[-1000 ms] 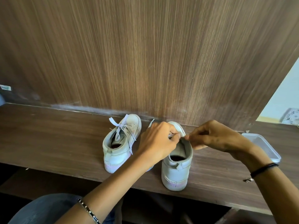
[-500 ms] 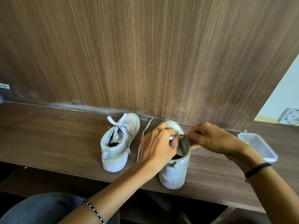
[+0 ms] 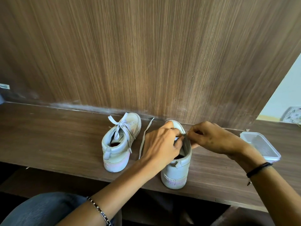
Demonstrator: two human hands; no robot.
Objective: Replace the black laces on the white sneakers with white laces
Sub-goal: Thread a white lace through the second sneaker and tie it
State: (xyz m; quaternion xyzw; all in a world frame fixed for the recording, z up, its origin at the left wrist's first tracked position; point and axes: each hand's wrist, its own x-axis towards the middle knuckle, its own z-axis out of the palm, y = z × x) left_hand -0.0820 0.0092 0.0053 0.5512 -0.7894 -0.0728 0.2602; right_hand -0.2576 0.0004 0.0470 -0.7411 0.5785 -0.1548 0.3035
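A dark wood-grain counter (image 3: 48,136) runs along a tall brown veneer panel (image 3: 146,54), with a whitish scuffed streak where they meet. Toward the counter's right end sits a shallow, clear plastic container (image 3: 260,146). A small pale label (image 3: 4,86) is stuck low on the panel's far left. Past the panel's right edge there's a pale wall (image 3: 286,88).

Container (image 3: 275,157) beside right sneaker (image 3: 176,174), seemingly apart

Bow-tied sneaker (image 3: 119,149); 2nd sneaker (image 3: 176,172), lace (image 3: 143,141) seemingly half-threaded
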